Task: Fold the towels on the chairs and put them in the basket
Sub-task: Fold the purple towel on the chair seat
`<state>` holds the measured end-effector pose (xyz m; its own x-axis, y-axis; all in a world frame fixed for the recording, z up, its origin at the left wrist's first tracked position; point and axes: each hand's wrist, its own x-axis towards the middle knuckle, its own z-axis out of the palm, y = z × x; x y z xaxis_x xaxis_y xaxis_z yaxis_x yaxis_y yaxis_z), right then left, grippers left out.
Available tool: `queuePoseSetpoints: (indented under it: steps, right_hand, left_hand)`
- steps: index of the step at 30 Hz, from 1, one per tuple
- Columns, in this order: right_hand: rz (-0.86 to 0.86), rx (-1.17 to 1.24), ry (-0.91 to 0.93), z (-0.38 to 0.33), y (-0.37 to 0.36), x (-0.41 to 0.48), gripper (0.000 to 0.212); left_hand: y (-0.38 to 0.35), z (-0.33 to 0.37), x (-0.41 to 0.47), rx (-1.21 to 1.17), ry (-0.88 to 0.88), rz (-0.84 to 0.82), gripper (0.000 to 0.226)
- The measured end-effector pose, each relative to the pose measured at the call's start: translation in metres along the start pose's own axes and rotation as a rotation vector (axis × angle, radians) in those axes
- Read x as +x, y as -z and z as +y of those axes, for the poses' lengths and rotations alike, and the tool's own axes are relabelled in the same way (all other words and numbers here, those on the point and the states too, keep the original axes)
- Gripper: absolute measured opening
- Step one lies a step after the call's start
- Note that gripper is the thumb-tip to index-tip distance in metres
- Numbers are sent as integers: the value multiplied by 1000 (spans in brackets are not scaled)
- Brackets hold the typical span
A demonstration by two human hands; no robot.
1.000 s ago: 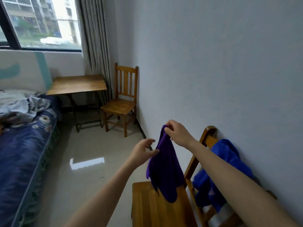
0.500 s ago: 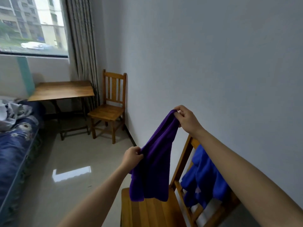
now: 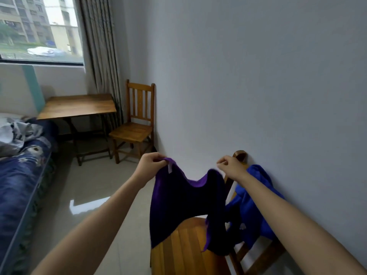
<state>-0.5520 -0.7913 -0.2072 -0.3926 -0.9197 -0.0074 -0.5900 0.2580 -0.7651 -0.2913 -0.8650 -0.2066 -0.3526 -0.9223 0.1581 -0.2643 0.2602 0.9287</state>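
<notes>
left hand (image 3: 152, 165) pinches top corner of purple towel (image 3: 184, 205); towel hangs spread above near chair (image 3: 186, 245) seat; right hand (image 3: 231, 167) pinches other top corner; blue towel (image 3: 256, 201) draped over chair back.

A held towel (image 3: 184, 207) hangs between the left hand (image 3: 152, 165) and the right hand (image 3: 231, 167), each at an upper corner, above the seat of the near chair (image 3: 188, 251) by the right-hand wall (image 3: 258, 76). A draped towel (image 3: 256, 207) lies over that chair's back, to the right. Farther along the wall stands the far chair (image 3: 137, 130), with a table (image 3: 77, 106) to its left, a curtain (image 3: 99, 46) and window (image 3: 37, 28) behind, and a bed (image 3: 17, 185) at near left.
</notes>
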Motion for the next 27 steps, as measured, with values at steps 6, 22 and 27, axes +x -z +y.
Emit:
queuePoseSetpoints:
  steps: [6, 22, 27]
  right_hand:
    - [-381, 172, 144, -30, -40, -22, 42]
    - [-247, 335, 81, -71, -81, -14, 20]
    - [-157, 309, 125, -97, -71, -5, 19]
  left_hand:
    - [-25, 19, 14, 356, -124, -188, 8]
    - [-16, -33, -24, -174, 263, -320, 42]
    - [-45, -62, -40, -209, 361, -276, 36]
